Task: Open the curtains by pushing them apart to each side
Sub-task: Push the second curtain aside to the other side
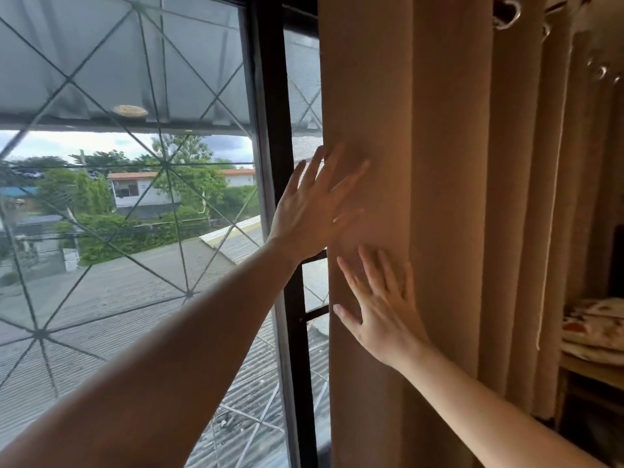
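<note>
A tan curtain [449, 184] hangs in deep folds over the right half of the view, gathered toward the right, with metal eyelets [506, 15] at its top. My left hand [314, 204] lies flat on the curtain's left edge, fingers spread and pointing up. Just below it my right hand [381, 309] also presses flat against the same fold, fingers apart. Neither hand grips the fabric. No left-side curtain is in view.
The uncovered window [135, 197] with a diamond-pattern grille fills the left half, and a dark window frame [280, 130] runs down beside the curtain edge. At the far right a wooden shelf [591, 366] holds folded patterned cloth [594, 329].
</note>
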Demonstrator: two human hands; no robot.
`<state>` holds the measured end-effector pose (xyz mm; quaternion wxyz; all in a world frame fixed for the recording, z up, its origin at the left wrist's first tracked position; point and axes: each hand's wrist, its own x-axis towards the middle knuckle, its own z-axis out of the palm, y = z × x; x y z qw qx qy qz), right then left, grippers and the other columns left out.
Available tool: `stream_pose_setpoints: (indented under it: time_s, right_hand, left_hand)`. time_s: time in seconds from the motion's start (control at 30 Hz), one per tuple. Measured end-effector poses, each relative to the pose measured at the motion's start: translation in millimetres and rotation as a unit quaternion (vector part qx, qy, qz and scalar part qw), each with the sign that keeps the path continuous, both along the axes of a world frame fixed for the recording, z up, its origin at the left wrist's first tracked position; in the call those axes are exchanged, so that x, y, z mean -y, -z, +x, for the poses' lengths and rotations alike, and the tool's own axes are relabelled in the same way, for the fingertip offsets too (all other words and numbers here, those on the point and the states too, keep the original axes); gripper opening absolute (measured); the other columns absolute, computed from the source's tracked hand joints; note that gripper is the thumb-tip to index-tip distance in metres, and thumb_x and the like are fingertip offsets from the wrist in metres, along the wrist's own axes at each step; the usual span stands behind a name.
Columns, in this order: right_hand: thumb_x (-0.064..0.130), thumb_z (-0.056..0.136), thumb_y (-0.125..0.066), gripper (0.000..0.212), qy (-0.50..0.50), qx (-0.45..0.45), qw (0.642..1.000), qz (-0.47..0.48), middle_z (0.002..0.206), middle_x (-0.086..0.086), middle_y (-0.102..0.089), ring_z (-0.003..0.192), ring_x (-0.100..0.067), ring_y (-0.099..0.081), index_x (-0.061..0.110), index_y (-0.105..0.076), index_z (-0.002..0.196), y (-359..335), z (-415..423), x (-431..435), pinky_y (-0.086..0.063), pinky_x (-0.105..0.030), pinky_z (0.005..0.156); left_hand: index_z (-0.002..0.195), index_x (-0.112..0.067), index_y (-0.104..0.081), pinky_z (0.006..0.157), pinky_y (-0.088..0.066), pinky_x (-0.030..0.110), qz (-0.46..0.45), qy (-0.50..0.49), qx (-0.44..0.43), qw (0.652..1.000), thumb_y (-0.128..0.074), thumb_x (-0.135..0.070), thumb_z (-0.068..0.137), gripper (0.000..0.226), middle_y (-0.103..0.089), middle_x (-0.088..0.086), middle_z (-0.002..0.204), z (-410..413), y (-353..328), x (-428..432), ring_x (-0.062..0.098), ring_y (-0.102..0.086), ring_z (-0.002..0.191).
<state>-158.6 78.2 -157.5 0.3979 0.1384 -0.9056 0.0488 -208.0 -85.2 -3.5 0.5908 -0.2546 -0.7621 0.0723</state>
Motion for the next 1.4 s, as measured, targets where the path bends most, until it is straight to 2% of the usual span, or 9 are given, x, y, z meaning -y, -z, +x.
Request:
stream_pose_setpoints:
  time_s: [0.1,0.2,0.33,0.4,0.7,1.17,1.4]
  right_hand:
    - [0.067,0.100,-0.043,0.079,0.010,-0.006,1.000,0.014,0.177,-0.010,-0.019,0.159,-0.039,-0.019,0.034,-0.021,0.169,2.2,-13.0,-17.8,-0.011,-0.068,0.126]
    - [0.067,0.101,-0.043,0.078,0.006,-0.009,1.000,0.025,0.177,-0.009,-0.019,0.160,-0.038,-0.018,0.033,-0.023,0.168,0.9,-29.8,-38.9,-0.010,-0.069,0.126]
    - [0.070,0.103,-0.033,0.077,-0.004,-0.003,1.000,0.024,0.179,-0.004,-0.007,0.163,-0.032,-0.003,0.037,-0.011,0.170,1.7,-55.6,-71.2,-0.007,-0.069,0.126]
    - [0.071,0.104,-0.032,0.078,-0.009,0.000,1.000,0.022,0.179,-0.003,-0.005,0.163,-0.031,-0.001,0.038,-0.008,0.170,1.5,-67.6,-87.8,-0.007,-0.069,0.126]
    - [0.069,0.104,-0.033,0.077,-0.013,-0.006,0.999,0.030,0.179,-0.005,-0.010,0.163,-0.034,-0.007,0.035,-0.012,0.170,-2.1,-108.7,-159.5,-0.009,-0.067,0.127]
    - [0.066,0.104,-0.035,0.075,0.009,-0.018,1.000,0.018,0.178,-0.005,-0.013,0.162,-0.035,-0.010,0.033,-0.019,0.169,4.9,-182.7,-226.7,-0.007,-0.061,0.129]
    - [0.063,0.103,-0.042,0.076,0.025,-0.033,0.999,-0.003,0.178,-0.006,-0.014,0.162,-0.035,-0.010,0.032,-0.021,0.169,4.6,-226.7,-255.1,-0.011,-0.061,0.129]
  left_hand:
    - [0.176,-0.041,-0.023,0.138,-0.024,0.055,-0.003,0.010,0.024,1.000,-0.044,-0.070,0.111,0.074,-0.013,0.008,0.186,-11.3,-4.9,-21.4,0.033,-0.018,0.172]
    - [0.176,-0.040,-0.021,0.137,-0.025,0.054,-0.007,0.009,0.018,1.000,-0.040,-0.073,0.110,0.077,-0.011,0.010,0.187,-26.8,-11.2,-45.2,0.035,-0.018,0.171]
    - [0.176,-0.037,-0.027,0.136,-0.029,0.055,-0.001,0.003,-0.020,1.000,-0.039,-0.076,0.110,0.077,-0.019,0.012,0.185,-49.3,-15.9,-76.5,0.037,-0.027,0.168]
    - [0.175,-0.036,-0.028,0.136,-0.028,0.055,0.003,-0.002,-0.028,1.000,-0.039,-0.076,0.110,0.078,-0.021,0.012,0.184,-60.3,-16.6,-91.4,0.038,-0.029,0.168]
    - [0.177,-0.037,-0.023,0.136,-0.028,0.056,0.009,-0.025,-0.021,0.999,-0.033,-0.080,0.108,0.082,-0.019,0.013,0.185,-104.3,-17.1,-158.8,0.039,-0.027,0.168]
    - [0.176,-0.035,-0.023,0.136,-0.030,0.058,-0.006,0.021,-0.026,0.999,-0.040,-0.078,0.106,0.084,-0.023,0.014,0.183,-185.8,-20.7,-240.9,0.041,-0.029,0.167]
    - [0.176,-0.035,-0.025,0.136,-0.026,0.053,-0.010,0.045,-0.037,0.998,-0.043,-0.079,0.106,0.084,-0.022,0.013,0.184,-231.3,-25.6,-277.3,0.039,-0.028,0.168]
